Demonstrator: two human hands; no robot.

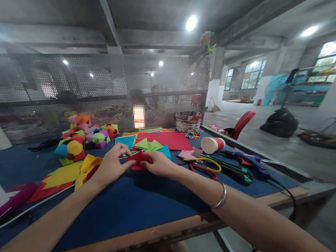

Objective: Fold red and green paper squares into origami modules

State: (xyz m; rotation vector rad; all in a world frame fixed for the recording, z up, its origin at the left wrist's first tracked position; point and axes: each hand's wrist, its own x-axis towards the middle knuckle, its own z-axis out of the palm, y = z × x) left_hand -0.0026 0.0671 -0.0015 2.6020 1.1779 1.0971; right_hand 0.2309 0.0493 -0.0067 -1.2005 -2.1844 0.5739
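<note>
Between my two hands, a small piece of red paper (138, 161) is held just above the blue table top, partly folded. My left hand (114, 161) pinches its left side between thumb and fingers. On the right side, my right hand (159, 163) grips it with the fingers curled round. Just behind lie green folded paper pieces (148, 145), a large red sheet (175, 140) and blue paper (125, 142). Yellow folded paper (88, 168) lies left of my left wrist.
Colourful paper balls (76, 140) are heaped at the left. Scissors (208, 165), a green cutter (234, 170), a glue gun (248, 162) and a paper cup (212, 145) lie at the right. A woven basket (188, 121) stands before the mesh partition (165, 79). A white cable (32, 207) crosses the left.
</note>
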